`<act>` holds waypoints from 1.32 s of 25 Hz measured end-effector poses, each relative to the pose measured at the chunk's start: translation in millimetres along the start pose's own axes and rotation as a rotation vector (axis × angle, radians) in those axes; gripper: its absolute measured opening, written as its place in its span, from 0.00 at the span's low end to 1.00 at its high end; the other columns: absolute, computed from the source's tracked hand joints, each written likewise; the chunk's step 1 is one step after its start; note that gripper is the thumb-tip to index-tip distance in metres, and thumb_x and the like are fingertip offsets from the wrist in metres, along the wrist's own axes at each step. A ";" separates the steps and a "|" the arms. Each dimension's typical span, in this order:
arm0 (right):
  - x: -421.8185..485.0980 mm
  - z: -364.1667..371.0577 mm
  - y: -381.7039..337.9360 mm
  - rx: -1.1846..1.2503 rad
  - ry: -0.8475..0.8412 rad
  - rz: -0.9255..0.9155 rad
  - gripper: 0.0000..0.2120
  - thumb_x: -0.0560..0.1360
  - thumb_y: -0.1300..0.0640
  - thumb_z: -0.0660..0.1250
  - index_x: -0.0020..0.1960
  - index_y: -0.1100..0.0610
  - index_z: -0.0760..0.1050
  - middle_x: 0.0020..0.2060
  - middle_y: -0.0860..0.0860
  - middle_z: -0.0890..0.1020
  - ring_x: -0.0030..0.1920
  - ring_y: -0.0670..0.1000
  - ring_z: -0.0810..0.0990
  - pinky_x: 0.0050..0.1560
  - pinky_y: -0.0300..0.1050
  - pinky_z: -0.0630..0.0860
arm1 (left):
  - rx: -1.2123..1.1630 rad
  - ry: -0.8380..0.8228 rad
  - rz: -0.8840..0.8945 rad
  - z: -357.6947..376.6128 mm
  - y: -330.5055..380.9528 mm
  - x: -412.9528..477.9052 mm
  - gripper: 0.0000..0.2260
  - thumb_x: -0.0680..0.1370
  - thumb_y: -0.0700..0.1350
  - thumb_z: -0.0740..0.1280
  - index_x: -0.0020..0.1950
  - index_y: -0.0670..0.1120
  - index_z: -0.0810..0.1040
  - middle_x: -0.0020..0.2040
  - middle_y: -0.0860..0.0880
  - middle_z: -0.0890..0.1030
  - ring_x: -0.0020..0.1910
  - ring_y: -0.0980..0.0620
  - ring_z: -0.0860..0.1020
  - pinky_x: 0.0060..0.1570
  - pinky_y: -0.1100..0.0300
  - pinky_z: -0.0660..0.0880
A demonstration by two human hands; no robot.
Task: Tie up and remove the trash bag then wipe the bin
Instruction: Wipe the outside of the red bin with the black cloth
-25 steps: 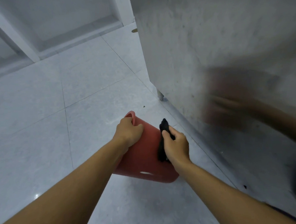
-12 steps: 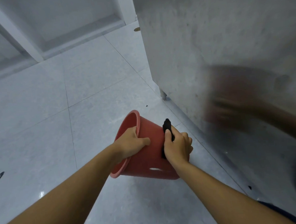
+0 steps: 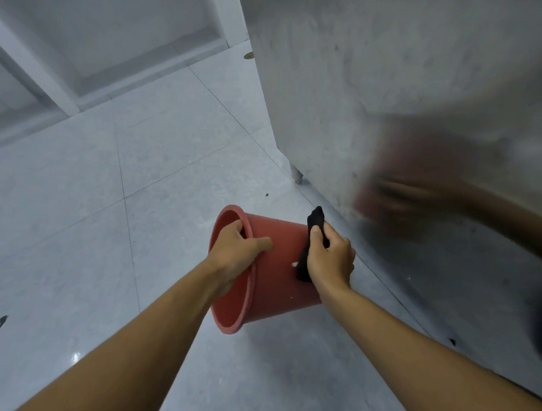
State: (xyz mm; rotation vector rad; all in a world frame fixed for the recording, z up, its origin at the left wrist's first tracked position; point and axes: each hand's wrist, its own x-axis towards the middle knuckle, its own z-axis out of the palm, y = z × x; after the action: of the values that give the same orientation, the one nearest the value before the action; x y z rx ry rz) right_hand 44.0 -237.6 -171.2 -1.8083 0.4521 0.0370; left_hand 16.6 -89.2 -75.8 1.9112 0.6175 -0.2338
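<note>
A red plastic bin (image 3: 276, 277) is held tipped on its side above the tiled floor, its open mouth turned to the left and toward me. My left hand (image 3: 234, 254) grips the rim, fingers inside and thumb across the outer wall. My right hand (image 3: 329, 262) presses a black cloth (image 3: 314, 222) against the bin's outer wall near the base. No trash bag is in view.
A shiny metal cabinet panel (image 3: 383, 89) stands close on the right on a small foot (image 3: 297, 175), mirroring my hands and the bin. Pale floor tiles (image 3: 136, 181) stretch left to a white wall base. Small dark scraps (image 3: 0, 323) lie on the floor.
My left hand has turned the bin so its mouth now faces left and toward me. The right hand and cloth shifted toward the bin's base.
</note>
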 end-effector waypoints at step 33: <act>28.2 -6.5 13.8 -0.463 0.026 -0.174 0.18 0.83 0.47 0.55 0.53 0.53 0.82 0.50 0.56 0.79 0.57 0.60 0.75 0.58 0.52 0.72 | 0.188 0.223 0.244 40.8 -27.2 10.9 0.11 0.78 0.53 0.54 0.48 0.48 0.71 0.40 0.50 0.79 0.37 0.51 0.78 0.41 0.49 0.77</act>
State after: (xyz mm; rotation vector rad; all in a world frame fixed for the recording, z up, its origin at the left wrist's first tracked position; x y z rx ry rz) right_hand 64.2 -254.6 -189.3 -2.2999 0.3185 -0.0038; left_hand 16.5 -114.4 -119.3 2.1921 0.5162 0.0815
